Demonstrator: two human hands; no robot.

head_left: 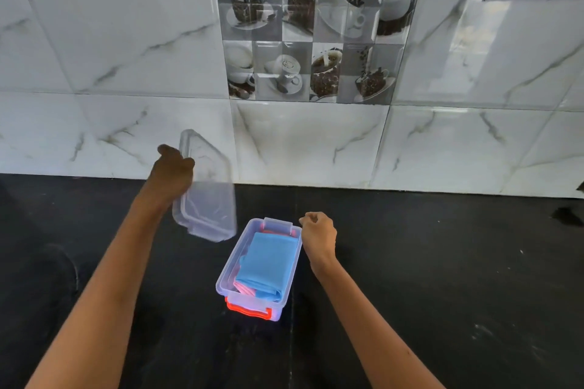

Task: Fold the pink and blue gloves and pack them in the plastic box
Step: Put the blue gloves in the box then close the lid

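A clear plastic box (226,275) with orange-red latches stands open on the black counter, centre foreground. Inside lies the folded blue glove (268,262) on top, with the folded pink glove (241,288) showing beneath it at the near left corner. My left hand (172,172) holds the clear lid (207,193) in the air, tilted, up and to the left of the box. My right hand (318,235) hovers at the box's far right corner, fingers curled, nothing visible in them.
The black counter (442,262) runs back to a marble-tiled wall (316,142) with coffee-picture tiles. A dark object (568,215) sits at the far right edge.
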